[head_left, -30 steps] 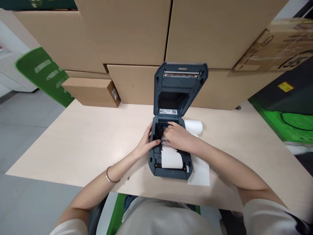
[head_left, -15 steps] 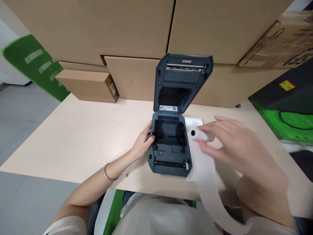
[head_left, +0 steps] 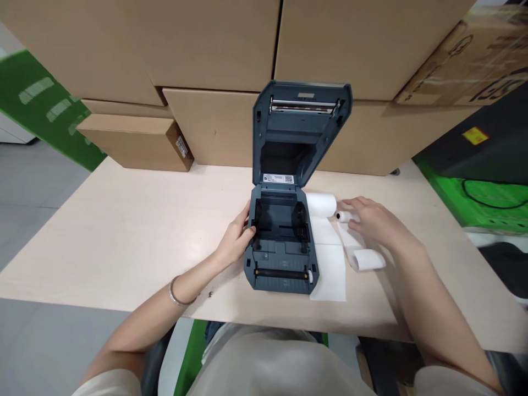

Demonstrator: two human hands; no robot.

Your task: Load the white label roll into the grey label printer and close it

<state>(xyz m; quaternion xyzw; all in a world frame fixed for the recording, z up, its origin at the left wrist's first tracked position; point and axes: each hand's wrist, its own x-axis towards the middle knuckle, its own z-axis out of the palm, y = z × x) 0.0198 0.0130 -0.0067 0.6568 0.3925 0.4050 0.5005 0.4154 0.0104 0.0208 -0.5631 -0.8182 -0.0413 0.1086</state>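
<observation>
A dark grey label printer (head_left: pixel 284 264) stands on the table with its lid (head_left: pixel 301 126) raised and its inner bay bare. My left hand (head_left: pixel 237 237) grips the printer's left side, thumb over the rim. Right of the printer, my right hand (head_left: pixel 369 219) has its fingers around a small white paper roll (head_left: pixel 344 216) with a dark core, low at the tabletop. The roll's loose strip ends in a curl (head_left: pixel 369 259) on the table. A larger white roll (head_left: pixel 322 204) lies against the printer, its paper sheet (head_left: pixel 330 272) stretching towards the front edge.
Large cardboard boxes (head_left: pixel 214 44) line the back of the pale table (head_left: pixel 124 231). A small flat carton (head_left: pixel 132 142) sits at the back left. On the right are a dark case (head_left: pixel 462 159) and a green surface (head_left: pixel 490 212) with a black cable.
My right hand has moved down and back with the small roll. Its long strip, which hung over the front edge, now lies curled on the table. My left hand keeps its hold.
</observation>
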